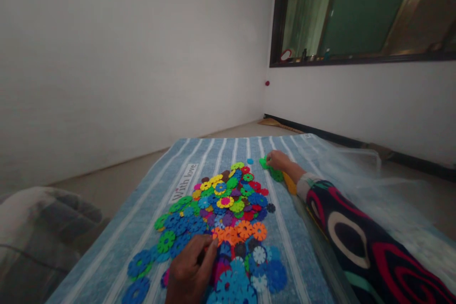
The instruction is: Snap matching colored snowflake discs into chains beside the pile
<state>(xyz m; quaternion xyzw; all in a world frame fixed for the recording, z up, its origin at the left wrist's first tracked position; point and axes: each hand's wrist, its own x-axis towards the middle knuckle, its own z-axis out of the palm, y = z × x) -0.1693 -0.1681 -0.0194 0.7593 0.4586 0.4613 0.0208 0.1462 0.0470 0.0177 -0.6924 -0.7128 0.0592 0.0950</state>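
Pile of notched plastic discs (pixel 228 199), mixed colours, spread on a blue striped cloth (pixel 213 149) printed "With love" (pixel 184 183).

Left hand (pixel 190 270): at the near part of the pile, thumb and forefinger drawn close; cannot tell whether anything is pinched between them. Orange discs (pixel 245 230), in a row, just beyond and to the right of the fingertips.

Right hand (pixel 280 158), patterned sleeve (pixel 338 232): at the far end, fingers bent together; a bright green disc (pixel 263 162) directly at the tips, grip on it unclear. Darker green discs (pixel 276 175): just below the hand. Yellow-orange piece (pixel 290 183): under the wrist side. Single blue disc (pixel 250 161): near, left of the bright green one.
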